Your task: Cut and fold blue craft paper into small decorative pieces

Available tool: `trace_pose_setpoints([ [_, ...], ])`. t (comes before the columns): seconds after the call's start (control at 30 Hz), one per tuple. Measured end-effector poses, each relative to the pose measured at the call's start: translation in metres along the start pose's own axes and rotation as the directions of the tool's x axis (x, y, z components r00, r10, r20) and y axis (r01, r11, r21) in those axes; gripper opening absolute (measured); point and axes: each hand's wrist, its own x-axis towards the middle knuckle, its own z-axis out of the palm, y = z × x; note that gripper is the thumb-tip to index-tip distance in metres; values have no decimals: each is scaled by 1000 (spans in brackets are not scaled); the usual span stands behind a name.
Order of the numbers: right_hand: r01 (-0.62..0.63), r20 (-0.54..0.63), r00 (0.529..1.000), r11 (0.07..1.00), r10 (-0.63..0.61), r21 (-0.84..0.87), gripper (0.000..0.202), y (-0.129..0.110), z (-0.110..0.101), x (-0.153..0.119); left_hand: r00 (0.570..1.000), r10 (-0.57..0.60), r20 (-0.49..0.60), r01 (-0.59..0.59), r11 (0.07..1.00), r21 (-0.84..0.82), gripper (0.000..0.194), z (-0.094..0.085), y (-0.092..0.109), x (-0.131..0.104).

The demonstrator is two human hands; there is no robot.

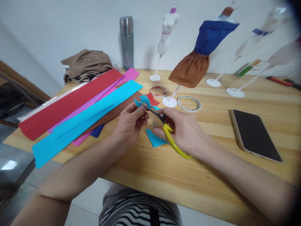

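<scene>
Between the thumb and fingers of my left hand is a small piece of blue crepe paper with a jagged, cut edge. My right hand grips a pair of scissors with yellow handles. The blades reach left to the blue piece, close to my left fingertips; whether they are fully closed I cannot tell. Under my right hand lies a blue scrap on the wooden table. A red scrap rests just behind the blades.
Folded paper strips, red and blue among them, cover the left side. Behind stand a flask, mannequins, one in a blue top and brown skirt, and tape rolls. A phone lies at right.
</scene>
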Motion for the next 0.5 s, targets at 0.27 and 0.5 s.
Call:
trace_pose_setpoints([
  [0.27,-33,7,999,999,33,-37,32,-3,-2,1,999,48,-3,-47,998,52,29,-4,-4,1],
  [0.5,-16,-32,999,999,15,-33,33,-4,-1,1,996,90,11,-90,993,75,33,-5,-7,2],
])
